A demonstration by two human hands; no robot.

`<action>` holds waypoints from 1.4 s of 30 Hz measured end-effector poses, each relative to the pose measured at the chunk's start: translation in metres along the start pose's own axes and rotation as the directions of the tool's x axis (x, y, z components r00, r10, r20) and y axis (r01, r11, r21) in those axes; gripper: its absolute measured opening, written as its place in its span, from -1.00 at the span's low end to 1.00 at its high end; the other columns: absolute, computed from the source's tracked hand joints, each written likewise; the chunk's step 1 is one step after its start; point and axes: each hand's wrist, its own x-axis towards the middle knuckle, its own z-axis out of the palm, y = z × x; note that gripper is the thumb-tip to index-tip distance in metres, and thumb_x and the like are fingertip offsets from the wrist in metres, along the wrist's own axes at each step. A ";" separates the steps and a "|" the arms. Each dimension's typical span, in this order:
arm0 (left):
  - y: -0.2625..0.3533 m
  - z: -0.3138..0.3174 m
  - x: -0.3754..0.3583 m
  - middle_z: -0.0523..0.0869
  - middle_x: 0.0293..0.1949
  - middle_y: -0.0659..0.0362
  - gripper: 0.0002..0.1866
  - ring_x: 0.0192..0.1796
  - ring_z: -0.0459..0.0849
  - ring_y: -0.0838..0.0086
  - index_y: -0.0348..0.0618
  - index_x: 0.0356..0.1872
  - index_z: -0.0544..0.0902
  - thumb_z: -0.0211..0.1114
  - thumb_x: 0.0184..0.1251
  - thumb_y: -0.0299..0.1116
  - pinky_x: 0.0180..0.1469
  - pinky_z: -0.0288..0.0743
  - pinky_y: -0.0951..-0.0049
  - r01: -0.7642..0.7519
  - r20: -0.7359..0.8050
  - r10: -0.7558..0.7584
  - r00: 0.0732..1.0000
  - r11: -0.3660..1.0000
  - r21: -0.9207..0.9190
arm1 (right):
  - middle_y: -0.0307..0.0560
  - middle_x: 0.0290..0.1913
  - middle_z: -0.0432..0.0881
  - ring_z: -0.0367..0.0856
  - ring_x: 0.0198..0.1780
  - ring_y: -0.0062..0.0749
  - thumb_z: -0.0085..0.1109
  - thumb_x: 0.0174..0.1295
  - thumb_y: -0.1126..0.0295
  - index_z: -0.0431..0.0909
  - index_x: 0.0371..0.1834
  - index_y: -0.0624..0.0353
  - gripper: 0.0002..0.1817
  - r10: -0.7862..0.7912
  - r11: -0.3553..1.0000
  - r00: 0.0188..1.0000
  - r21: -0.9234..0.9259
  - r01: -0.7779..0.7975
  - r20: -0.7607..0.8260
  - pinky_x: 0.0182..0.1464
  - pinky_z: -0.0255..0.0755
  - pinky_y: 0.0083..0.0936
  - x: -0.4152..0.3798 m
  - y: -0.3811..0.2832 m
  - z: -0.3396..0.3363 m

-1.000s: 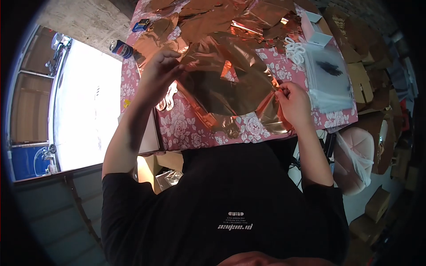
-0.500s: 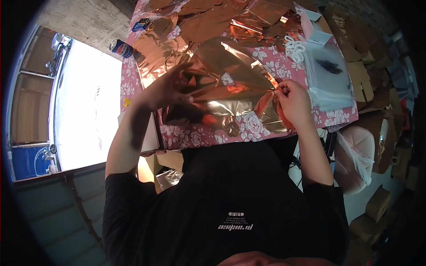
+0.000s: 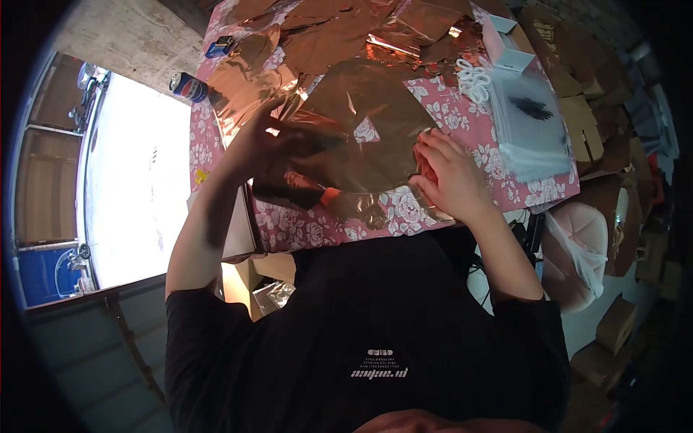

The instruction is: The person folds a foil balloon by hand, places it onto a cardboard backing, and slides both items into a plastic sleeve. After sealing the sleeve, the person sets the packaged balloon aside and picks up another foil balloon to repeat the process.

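A shiny copper-coloured foil sheet (image 3: 346,94) lies before me on the pink floral tablecloth (image 3: 409,209), with a small opening near its middle through which the cloth shows. My left hand (image 3: 261,148), in shadow, is at the sheet's left side with its fingers apart. On the right edge of the sheet rests my right hand (image 3: 451,173), fingers spread over the foil. More copper foil (image 3: 325,36) covers the far part of the table.
A Pepsi can (image 3: 189,87) and a small blue box (image 3: 219,47) stand at the left edge. Toward the right are white rings (image 3: 473,81), an open white box (image 3: 508,45) and clear plastic bags (image 3: 533,133). Cardboard boxes (image 3: 583,126) are beyond the table's right side.
The foil sheet lies flatter and less creased. My right hand has opened from a pinch on its edge and moved slightly left. My left hand has shifted slightly left, its fingers apart.
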 end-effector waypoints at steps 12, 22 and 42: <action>0.028 0.003 0.003 0.76 0.11 -0.18 -0.18 0.19 0.74 -0.11 -0.17 0.50 0.53 0.68 0.24 -0.17 0.23 0.65 0.03 -0.299 0.044 0.501 0.864 0.442 0.846 | 0.05 0.51 0.60 0.43 0.62 0.03 0.59 0.23 0.16 0.67 0.33 0.27 -0.35 0.004 0.998 0.998 0.058 0.000 -0.064 0.72 0.21 0.04 -0.005 0.006 0.005; 0.071 0.117 0.186 0.76 0.15 -0.14 -0.53 0.25 0.71 -0.07 -0.27 0.22 0.73 0.51 0.37 -0.23 0.30 0.61 0.04 -0.602 0.257 0.790 0.556 0.169 0.781 | 0.06 0.49 0.61 0.43 0.62 0.05 0.59 0.21 0.21 0.69 0.31 0.25 -0.38 0.022 0.997 0.998 0.081 -0.017 -0.054 0.69 0.26 0.05 -0.005 0.005 0.001; 0.092 0.119 0.244 0.80 -0.34 0.10 -0.49 -0.29 0.70 0.46 -0.30 0.01 0.83 0.43 0.56 0.07 -0.15 0.59 0.27 -0.325 0.011 0.359 0.933 0.831 0.452 | 0.05 0.00 0.82 0.73 0.21 0.04 0.63 0.19 0.12 0.80 -0.02 0.18 -0.57 0.324 0.931 0.868 -0.036 -0.364 -0.376 0.29 0.57 -0.11 0.195 0.114 -0.019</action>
